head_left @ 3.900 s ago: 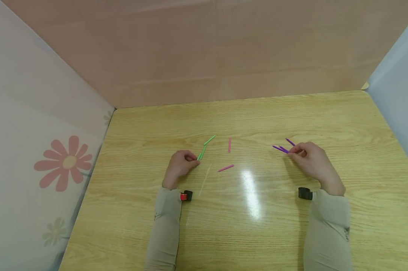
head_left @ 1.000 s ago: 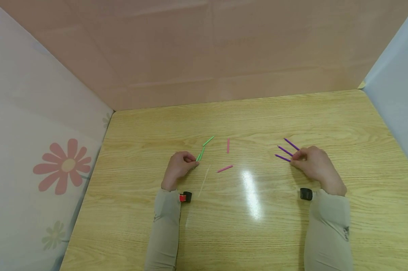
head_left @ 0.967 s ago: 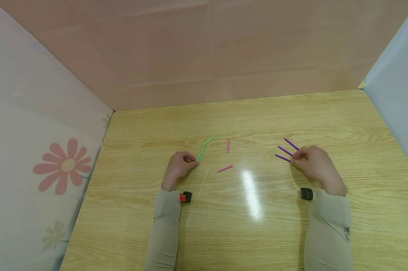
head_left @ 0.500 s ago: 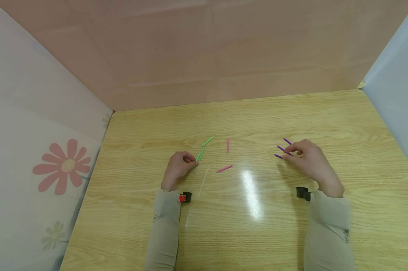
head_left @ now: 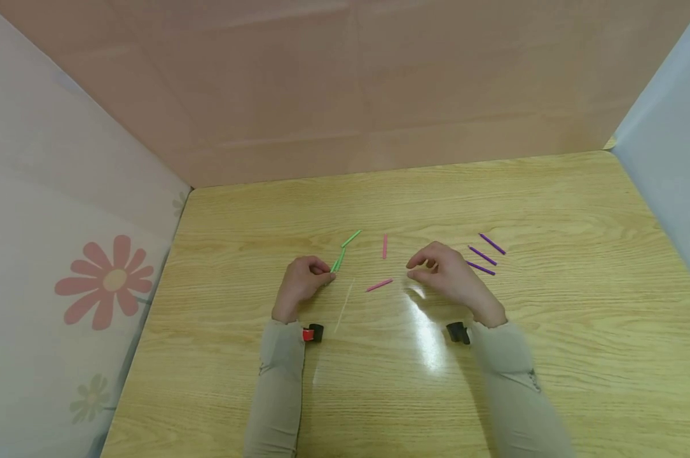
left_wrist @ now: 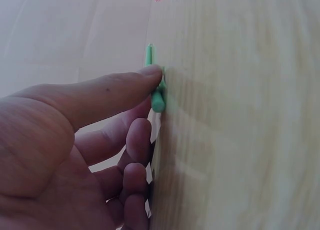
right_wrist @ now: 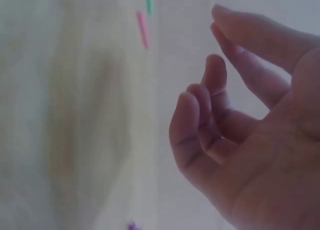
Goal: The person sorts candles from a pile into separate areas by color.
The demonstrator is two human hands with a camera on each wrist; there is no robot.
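At the left of the table, my left hand (head_left: 303,280) pinches the near end of a thin green candle (left_wrist: 158,101) between thumb and index finger. A second green candle (head_left: 341,257) lies right against it, and a third green candle (head_left: 351,238) slants away beyond. My right hand (head_left: 450,277) hovers over the table right of the pink candles, thumb and index finger apart, holding nothing. One pink candle (head_left: 385,247) points away from me; the other pink candle (head_left: 379,285) lies slanted nearer. Behind the right hand, three purple candles (head_left: 483,256) lie side by side, the nearest partly covered by it.
The wooden table (head_left: 379,394) meets a brown cloth-like panel (head_left: 345,95) at the back. A white wall with flower prints (head_left: 116,273) stands on the left and a pale wall (head_left: 671,165) on the right. Light glares on the tabletop near the middle.
The purple candles have been spread from a bunch into a spaced row. My right hand has let go of them and moved left towards the pink candles. The left hand has stayed in place.
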